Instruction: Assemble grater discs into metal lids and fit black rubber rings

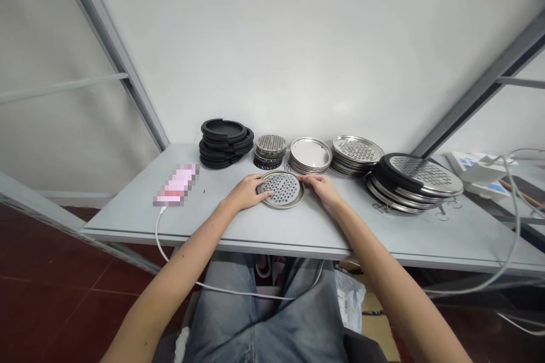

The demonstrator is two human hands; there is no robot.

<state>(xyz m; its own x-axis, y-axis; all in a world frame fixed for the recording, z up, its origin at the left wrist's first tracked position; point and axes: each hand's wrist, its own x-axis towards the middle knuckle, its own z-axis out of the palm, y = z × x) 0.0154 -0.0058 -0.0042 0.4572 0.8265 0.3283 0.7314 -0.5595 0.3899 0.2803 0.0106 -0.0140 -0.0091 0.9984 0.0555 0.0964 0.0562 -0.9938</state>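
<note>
A round metal grater disc [281,188] with raised perforations lies inside a wider shallow metal ring [284,206], near the middle of the table. My left hand [246,191] is closed on the disc's left side, with the thumb on its top and the fingers at its far left edge. At the right, the fingers of my right hand [322,188] are closed at the ring's rim. Right behind stand a stack of small grater discs [271,143] and a stack of shiny round metal pieces [310,153].
Black rings [223,130] are piled at the back left. To the right are stacked metal-rimmed graters [357,150] and larger graters with a black ring [419,173] and hooks. A blurred phone [179,181] with a white cable lies left. Metal frame posts [123,68] flank the table.
</note>
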